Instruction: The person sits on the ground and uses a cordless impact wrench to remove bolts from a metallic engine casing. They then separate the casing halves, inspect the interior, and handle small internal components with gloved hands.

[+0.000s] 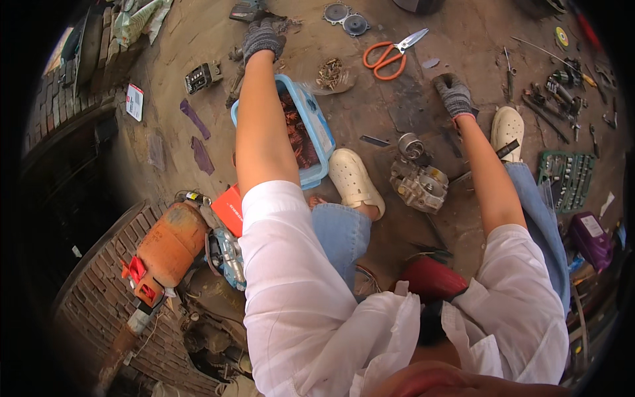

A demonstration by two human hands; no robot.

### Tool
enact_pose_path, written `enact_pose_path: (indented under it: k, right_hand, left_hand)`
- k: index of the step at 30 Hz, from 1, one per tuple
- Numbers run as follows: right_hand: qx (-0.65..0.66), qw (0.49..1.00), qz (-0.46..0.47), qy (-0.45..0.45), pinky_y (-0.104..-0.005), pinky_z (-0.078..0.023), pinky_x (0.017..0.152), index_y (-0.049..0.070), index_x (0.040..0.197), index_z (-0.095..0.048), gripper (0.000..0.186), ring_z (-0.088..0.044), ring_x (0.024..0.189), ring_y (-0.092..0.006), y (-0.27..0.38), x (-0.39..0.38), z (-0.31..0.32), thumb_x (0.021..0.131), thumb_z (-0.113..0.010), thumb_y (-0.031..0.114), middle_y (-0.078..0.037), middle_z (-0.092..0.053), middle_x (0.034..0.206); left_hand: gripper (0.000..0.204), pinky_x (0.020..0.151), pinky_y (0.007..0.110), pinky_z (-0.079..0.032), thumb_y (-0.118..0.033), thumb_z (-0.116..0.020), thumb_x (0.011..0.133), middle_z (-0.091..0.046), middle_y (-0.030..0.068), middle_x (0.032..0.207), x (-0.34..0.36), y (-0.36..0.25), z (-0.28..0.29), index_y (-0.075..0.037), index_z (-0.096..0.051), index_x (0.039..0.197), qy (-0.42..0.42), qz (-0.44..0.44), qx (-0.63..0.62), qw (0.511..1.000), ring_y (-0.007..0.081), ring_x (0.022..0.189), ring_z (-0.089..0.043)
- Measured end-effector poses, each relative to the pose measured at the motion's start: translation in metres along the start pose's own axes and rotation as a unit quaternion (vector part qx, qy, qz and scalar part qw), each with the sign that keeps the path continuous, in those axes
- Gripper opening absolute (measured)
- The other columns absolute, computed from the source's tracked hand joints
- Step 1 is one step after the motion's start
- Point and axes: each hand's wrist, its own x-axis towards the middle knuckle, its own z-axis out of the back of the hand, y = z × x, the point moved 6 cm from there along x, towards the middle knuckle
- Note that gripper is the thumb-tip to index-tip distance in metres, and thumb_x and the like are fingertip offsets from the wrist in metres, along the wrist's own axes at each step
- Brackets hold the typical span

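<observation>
My left hand (262, 40), in a grey knit glove, reaches to the far edge, its fingers curled against a dark grey-blue power tool (247, 10) that the frame partly cuts off. My right hand (454, 95), gloved alike, is held low over the ground with its fingers curled in; whatever they may hold is hidden. Left of it lie orange-handled scissors (390, 55). A light-blue plastic basin (319, 126) with dark reddish contents stands beneath my left forearm. Between my feet sits a silver metal engine part (419, 184) with a round opening.
Two round grey covers (346, 19) lie at the far side. Screwdrivers, rods and metal parts (562, 92) spread on the right, near a green socket set (566, 180) and purple jug (591, 241). An orange gas cylinder (170, 242) stands left. A red stool (433, 278) is beneath me.
</observation>
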Motion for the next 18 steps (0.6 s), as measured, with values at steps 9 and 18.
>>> enact_pose_path:
  k: [9,18]
  right_hand:
    - [0.106,0.992,-0.056,0.038,-0.0368,-0.043,0.086,0.006,0.106,-0.060,0.049,-0.057,0.100,-0.0316,-0.004,-0.002,0.009,0.079,-0.057,0.046,-0.016,-0.062,0.104]
    - [0.190,0.974,-0.118,0.045,-0.0322,-0.044,0.083,0.004,0.102,-0.063,0.051,-0.060,0.093,-0.0242,-0.035,0.008,0.007,0.076,-0.062,0.047,-0.012,-0.065,0.099]
  left_hand:
    - [0.098,0.091,0.044,-0.043,-0.038,-0.078,0.061,-0.038,0.0238,0.130,0.090,0.057,-0.055,-0.016,-0.023,0.139,-0.083,0.169,-0.363,0.913,0.0363,0.110,-0.050]
    - [0.106,0.091,0.045,-0.045,-0.053,-0.080,0.048,-0.035,0.0249,0.131,0.098,0.069,-0.054,-0.008,-0.034,0.133,-0.157,0.261,-0.193,0.933,0.0363,0.112,-0.049]
